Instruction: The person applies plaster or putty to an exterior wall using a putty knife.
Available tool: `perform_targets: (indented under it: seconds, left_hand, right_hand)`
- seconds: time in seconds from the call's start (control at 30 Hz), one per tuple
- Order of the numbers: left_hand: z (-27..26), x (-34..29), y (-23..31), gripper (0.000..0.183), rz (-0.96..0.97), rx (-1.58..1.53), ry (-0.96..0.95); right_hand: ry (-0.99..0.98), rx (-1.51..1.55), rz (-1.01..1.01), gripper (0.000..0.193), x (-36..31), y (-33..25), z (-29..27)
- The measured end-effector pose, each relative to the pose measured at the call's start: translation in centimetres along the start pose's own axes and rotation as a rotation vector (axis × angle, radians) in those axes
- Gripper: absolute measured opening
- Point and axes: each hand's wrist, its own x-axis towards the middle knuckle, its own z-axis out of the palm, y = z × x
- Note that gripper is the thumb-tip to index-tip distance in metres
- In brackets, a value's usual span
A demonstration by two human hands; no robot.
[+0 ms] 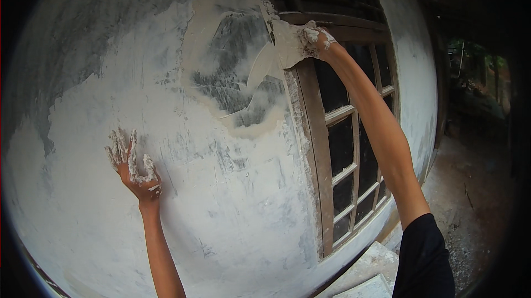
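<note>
The right hand [321, 40] grips a flat scraper [287, 46] against the wall [227, 209] beside the window [341, 146]; the smeared left hand [139, 173] is splayed near the wall.

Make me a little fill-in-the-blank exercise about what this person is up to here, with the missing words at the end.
1. The hand gripping the flat tool is the person's ____ one.
2. The left hand, smeared with pale paste, has ____ tool in it.
3. The dark panes beside the wall belong to a ____.
4. The sleeve on the right arm is coloured ____.

Missing words: right; no; window; black.
</note>
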Motion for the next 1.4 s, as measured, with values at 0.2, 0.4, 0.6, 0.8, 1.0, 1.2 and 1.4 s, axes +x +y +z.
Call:
perform_targets:
  seconds: [0.2, 0.4, 0.6, 0.8, 1.0, 1.2, 1.4]
  left_hand:
    - [-0.2, 0.7, 1.4, 0.047, 0.028, 0.002, 0.028]
    - [-0.3, 1.4, 1.8, 0.045, 0.061, 0.049, 0.019]
    - [-0.6, 0.4, 0.1, 0.040, 0.031, 0.072, 0.033]
    - [0.0, 0.3, 0.3, 0.043, -0.028, -0.010, 0.061]
    - [-0.4, 0.4, 0.4, 0.042, -0.022, -0.024, 0.022]
    - [-0.8, 0.5, 0.4, 0.041, -0.013, -0.004, -0.026]
    - [-0.8, 0.3, 0.0, 0.041, 0.008, 0.029, -0.025]
  right_hand:
    - [-0.231, 0.001, -0.116, 0.029, -1.2, -0.2, -0.6]
    - [-0.281, 0.070, 0.064, 0.027, 1.0, -0.2, -2.4]
    - [-0.322, 0.238, 0.085, 0.020, -2.1, 1.8, -1.8]
    - [-0.309, 0.212, -0.124, 0.028, 1.6, -0.3, -5.1]
    - [-0.072, -0.087, -0.146, 0.038, 2.4, -2.3, -2.3]
    - [-0.097, 0.045, -0.110, 0.030, 4.0, -1.6, -1.1]
    - [-0.345, -0.012, -0.167, 0.030, 5.6, -1.1, -1.7]
